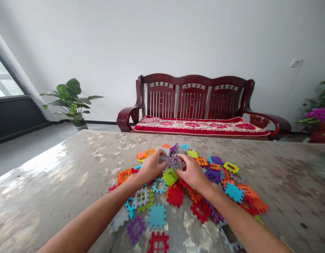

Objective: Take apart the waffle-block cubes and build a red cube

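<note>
Left hand [153, 165] and right hand [191, 170] up at the far-middle of the pile, facing each other, fingers curled in. The 2 hands are grasping grey toothed plastic panels with cut-outs [177, 163] between them, left hand on the left end, right hand on the right end; can't tell if that's 1 joined strip or 2 separate pieces, fingers cover part of it. Just near of the panels: solid lime-green toothed square tile [170, 177], with a solid red toothed square tile [174, 195] nearer again. Left of the red tile, a light-blue plastic square frame [159, 185], then a grey plastic window tile [142, 197] overlapping lime-green plastic. Near side, 3 more: solid turquoise toothed tile [157, 216], purple plastic window tile [136, 229] to its left, red plastic window tile [158, 242] nearest, cut by the frame edge. Orange plastic window tile [124, 175] at the pile's left; solid bright-blue toothed tile [234, 192] and lime-green plastic frame tile [231, 167] at the right. All on a glossy grey-brown patterned counter [59, 182]. Far side, past the counter: dark-red wooden slatted bench [192, 98] with a red-and-white floral seat pad [196, 125]; green leafy potted plant [73, 100] far left.
</note>
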The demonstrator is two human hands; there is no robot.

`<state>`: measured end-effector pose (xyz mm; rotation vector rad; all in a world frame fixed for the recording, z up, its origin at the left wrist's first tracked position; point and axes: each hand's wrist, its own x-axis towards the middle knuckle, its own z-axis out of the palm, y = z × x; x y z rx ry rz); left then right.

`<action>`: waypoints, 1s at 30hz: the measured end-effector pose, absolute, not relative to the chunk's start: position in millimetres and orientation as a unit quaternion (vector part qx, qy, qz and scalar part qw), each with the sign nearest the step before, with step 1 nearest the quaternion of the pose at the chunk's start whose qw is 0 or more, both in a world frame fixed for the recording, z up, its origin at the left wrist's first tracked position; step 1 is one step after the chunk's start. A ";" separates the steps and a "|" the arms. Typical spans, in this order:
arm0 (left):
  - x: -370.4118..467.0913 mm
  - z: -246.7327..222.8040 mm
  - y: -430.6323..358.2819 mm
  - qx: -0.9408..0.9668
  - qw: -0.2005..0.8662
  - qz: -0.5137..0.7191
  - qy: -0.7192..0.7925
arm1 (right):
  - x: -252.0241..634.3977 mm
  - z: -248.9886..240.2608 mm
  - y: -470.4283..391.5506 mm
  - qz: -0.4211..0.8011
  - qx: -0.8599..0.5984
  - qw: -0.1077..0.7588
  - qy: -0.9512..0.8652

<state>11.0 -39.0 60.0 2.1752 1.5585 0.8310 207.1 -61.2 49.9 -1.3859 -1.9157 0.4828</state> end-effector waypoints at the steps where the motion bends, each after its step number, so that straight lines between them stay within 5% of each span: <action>1: 9.8 61.8 -33.9 0.758 0.167 0.298 0.556 | 204.4 51.9 -54.4 0.180 -0.539 0.358 -0.741; 15: -85.4 40.4 -16.5 0.781 0.102 0.268 0.555 | 202.3 49.4 -65.8 0.117 -0.482 0.375 -0.783; 30: -160.0 43.2 -98.7 0.860 0.208 0.043 0.464 | 174.2 40.4 -181.7 0.238 -0.365 0.062 -0.898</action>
